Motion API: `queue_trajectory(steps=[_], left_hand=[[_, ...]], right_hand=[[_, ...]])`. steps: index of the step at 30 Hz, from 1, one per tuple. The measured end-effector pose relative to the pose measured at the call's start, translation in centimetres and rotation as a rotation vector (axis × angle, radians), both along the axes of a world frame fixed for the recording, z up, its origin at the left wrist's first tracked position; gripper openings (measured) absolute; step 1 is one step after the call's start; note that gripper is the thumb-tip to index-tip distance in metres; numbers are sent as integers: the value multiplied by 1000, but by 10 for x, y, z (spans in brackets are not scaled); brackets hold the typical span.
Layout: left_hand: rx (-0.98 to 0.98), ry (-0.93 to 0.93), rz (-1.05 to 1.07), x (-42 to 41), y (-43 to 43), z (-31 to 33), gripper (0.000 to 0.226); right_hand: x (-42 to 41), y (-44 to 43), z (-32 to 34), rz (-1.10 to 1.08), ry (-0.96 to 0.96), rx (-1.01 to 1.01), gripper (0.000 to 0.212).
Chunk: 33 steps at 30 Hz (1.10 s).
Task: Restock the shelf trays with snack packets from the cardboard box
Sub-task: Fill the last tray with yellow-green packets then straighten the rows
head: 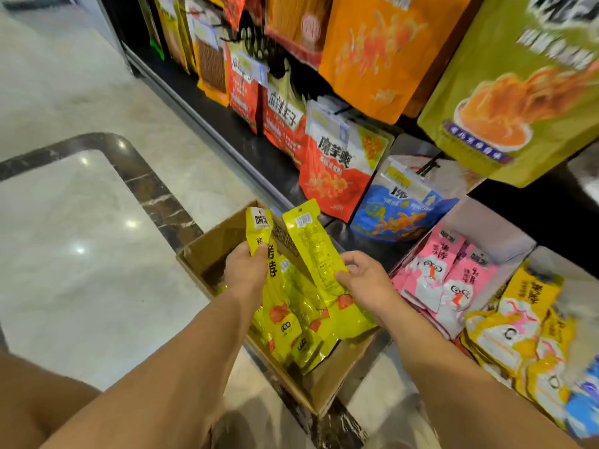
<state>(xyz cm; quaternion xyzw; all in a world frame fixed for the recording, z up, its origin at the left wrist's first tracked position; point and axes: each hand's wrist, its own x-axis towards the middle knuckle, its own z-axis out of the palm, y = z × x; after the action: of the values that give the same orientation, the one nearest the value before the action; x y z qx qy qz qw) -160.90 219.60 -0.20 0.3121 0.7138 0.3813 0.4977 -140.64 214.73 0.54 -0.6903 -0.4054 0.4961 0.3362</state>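
Yellow snack packets [291,319] stand upright over the cardboard box [207,251]. The left hand [246,270] grips one. The right hand [366,280] is nearer the pink-packet tray [496,228], and its fingers [355,258] pinch another.

A red hanging packet [282,123] on the far shelf reads "麻辣王子". The white-and-red packet [334,163] to its right reads "魔芋爽". Other print is too blurred to read.

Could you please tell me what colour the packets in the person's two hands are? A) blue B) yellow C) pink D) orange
B: the left hand and the right hand both grip yellow packets above the cardboard box.
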Motion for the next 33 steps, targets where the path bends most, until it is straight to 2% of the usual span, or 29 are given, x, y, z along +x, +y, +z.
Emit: queue_trajectory(steps=[3,7,11,12,14,15,17,21,26,33], left_hand=[[88,0,-81,-3,1,50,16],[187,-27,-136,-2,1,114,15],[147,-130,-238,4,8,163,34],[125,-164,-275,8,4,179,29],[100,-224,-347,19,-5,206,14],[101,-248,-376,25,-8,212,9],[127,-298,-425,38,-11,219,10],[177,-422,-507,60,-21,233,26],[223,-437,-526,74,-31,251,24],[259,-451,-566,104,-53,292,23]], right_hand=[[5,-6,42,-22,65,45,28],[16,-15,99,-6,65,57,26],[25,-18,148,-12,-18,59,17],[25,-20,158,-45,11,88,14],[19,-26,176,-186,255,120,16],[14,-31,184,-230,383,119,23],[10,-40,198,-213,494,127,33],[16,-49,217,-235,518,172,35],[49,-62,233,-293,552,270,26],[86,-104,273,-259,620,379,19]])
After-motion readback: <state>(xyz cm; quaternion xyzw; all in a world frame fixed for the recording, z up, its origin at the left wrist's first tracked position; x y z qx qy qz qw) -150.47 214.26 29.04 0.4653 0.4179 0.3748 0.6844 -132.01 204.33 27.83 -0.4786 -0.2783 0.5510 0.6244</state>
